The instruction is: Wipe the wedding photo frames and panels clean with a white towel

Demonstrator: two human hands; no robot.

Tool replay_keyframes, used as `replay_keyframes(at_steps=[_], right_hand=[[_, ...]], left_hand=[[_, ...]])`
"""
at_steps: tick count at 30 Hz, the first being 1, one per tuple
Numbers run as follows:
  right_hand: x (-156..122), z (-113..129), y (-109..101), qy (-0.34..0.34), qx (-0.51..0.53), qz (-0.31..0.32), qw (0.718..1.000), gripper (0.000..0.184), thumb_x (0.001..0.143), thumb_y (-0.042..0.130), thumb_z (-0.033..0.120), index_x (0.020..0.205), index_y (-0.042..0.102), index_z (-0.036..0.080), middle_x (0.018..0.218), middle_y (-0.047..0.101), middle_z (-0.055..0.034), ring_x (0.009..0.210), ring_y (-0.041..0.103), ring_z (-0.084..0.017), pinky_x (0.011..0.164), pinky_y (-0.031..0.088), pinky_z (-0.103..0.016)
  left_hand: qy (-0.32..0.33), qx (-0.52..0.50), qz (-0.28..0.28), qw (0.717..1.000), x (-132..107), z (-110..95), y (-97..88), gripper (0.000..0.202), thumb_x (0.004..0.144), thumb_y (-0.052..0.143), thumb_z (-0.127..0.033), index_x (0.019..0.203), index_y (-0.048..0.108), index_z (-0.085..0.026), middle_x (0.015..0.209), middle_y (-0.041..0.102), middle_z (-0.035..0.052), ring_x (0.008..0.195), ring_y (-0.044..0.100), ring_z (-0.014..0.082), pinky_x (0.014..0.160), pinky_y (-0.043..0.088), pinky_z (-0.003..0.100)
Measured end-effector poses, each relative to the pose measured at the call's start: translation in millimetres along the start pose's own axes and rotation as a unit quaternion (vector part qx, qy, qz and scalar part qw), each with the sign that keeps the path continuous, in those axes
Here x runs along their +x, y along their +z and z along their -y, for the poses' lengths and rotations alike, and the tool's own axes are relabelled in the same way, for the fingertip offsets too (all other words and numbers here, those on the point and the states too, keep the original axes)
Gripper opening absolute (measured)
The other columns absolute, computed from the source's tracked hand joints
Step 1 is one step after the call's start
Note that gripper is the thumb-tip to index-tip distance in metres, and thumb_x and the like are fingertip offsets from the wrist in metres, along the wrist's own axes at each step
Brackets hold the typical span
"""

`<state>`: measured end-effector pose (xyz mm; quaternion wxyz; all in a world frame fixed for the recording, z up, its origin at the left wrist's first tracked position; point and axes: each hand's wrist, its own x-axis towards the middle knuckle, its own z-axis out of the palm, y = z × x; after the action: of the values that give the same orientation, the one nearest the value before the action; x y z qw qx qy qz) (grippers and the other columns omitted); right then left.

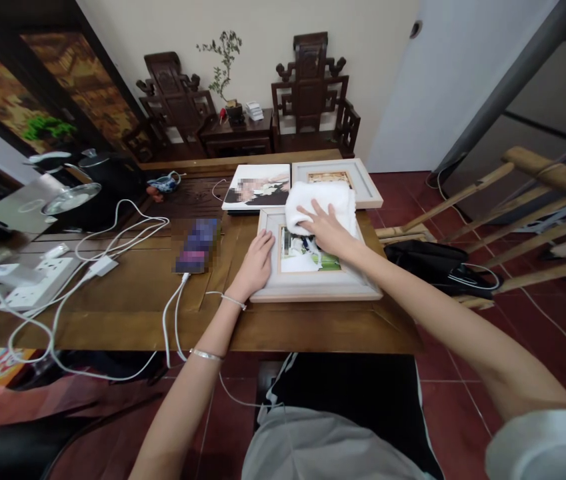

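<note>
A pale wooden picture frame [315, 291] lies flat near the table's front edge, with a green and white picture [295, 259] inside. Along its left side, my left hand [257, 260] grips the border, fingers close together. My right hand [330, 227] presses a folded white towel [307, 199] onto the upper part of the frame, its fingers spread flat over the cloth. The towel and my right hand hide part of the picture. Just behind is a second light frame [370, 183], partly under the towel. Left of that lies a photo panel [257, 185] on a dark item.
A phone [197, 247] with a white cable lies left of my left hand. A power strip [45, 283] with tangled cords, a dark kettle [103, 177] and a glass lid [71, 198] stand further left. On the right are a wooden chair [553, 180] and a black bag [427, 260].
</note>
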<state>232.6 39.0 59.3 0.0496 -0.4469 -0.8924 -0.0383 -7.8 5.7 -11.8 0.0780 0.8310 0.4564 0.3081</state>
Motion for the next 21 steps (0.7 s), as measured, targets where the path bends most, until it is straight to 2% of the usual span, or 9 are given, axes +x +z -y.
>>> replay_keyframes(at_steps=[4, 7, 12, 15, 17, 21], right_hand=[[-7.1, 13.6, -3.4, -0.006, -0.017, 0.044, 0.999, 0.074, 0.073, 0.033, -0.013, 0.138, 0.056, 0.016, 0.161, 0.029, -0.0115, 0.148, 0.015, -0.045, 0.107, 0.024, -0.077], [-30.7, 32.6, -13.8, -0.024, -0.001, 0.087, 0.996, 0.076, 0.073, 0.033, -0.013, 0.139, 0.055, 0.018, 0.161, 0.031, -0.0116, 0.146, 0.021, -0.044, 0.104, 0.030, -0.076], [-79.4, 59.0, -45.1, -0.075, 0.076, 0.172, 0.979, 0.078, 0.070, 0.037, -0.012, 0.137, 0.057, 0.023, 0.158, 0.038, -0.0093, 0.143, 0.032, -0.039, 0.104, 0.039, -0.066], [-102.0, 68.8, -58.9, -0.115, 0.113, 0.175, 0.971, 0.077, 0.069, 0.038, -0.011, 0.136, 0.058, 0.023, 0.154, 0.044, -0.0082, 0.141, 0.039, -0.034, 0.105, 0.043, -0.058], [-109.3, 72.6, -60.8, -0.129, 0.116, 0.168, 0.970, 0.078, 0.069, 0.039, -0.010, 0.136, 0.058, 0.025, 0.154, 0.044, -0.0064, 0.141, 0.039, -0.033, 0.105, 0.043, -0.055], [-100.2, 69.0, -45.0, -0.120, 0.095, 0.133, 0.979, 0.077, 0.070, 0.039, -0.010, 0.138, 0.056, 0.025, 0.158, 0.039, -0.0058, 0.145, 0.031, -0.034, 0.107, 0.038, -0.060]], left_hand=[[0.005, 0.001, -0.005, 1.000, 0.2, 0.6, 1.2, 0.045, 0.096, 0.034, -0.015, 0.137, 0.052, -0.012, 0.148, 0.050, 0.0169, 0.148, 0.033, 0.0281, 0.121, 0.030, 0.055], [0.004, 0.001, -0.008, 1.000, 0.3, -0.9, 1.5, 0.044, 0.097, 0.034, -0.016, 0.137, 0.052, -0.012, 0.148, 0.050, 0.0173, 0.148, 0.033, 0.0277, 0.121, 0.030, 0.055], [-0.006, -0.004, -0.009, 1.000, 0.6, -4.5, 0.0, 0.045, 0.097, 0.033, -0.017, 0.137, 0.053, -0.013, 0.148, 0.051, 0.0158, 0.147, 0.034, 0.0271, 0.121, 0.030, 0.055], [-0.009, -0.011, -0.010, 1.000, 0.7, -5.9, -1.2, 0.045, 0.096, 0.034, -0.017, 0.137, 0.053, -0.016, 0.148, 0.051, 0.0134, 0.147, 0.034, 0.0266, 0.121, 0.030, 0.055], [-0.011, -0.013, -0.006, 1.000, 0.8, -6.2, -1.6, 0.045, 0.096, 0.034, -0.017, 0.137, 0.052, -0.015, 0.148, 0.051, 0.0142, 0.147, 0.034, 0.0271, 0.121, 0.029, 0.055], [-0.018, -0.014, 0.005, 1.000, 0.9, -5.6, -1.2, 0.045, 0.096, 0.034, -0.018, 0.138, 0.052, -0.013, 0.149, 0.049, 0.0165, 0.148, 0.033, 0.0283, 0.121, 0.028, 0.056]])
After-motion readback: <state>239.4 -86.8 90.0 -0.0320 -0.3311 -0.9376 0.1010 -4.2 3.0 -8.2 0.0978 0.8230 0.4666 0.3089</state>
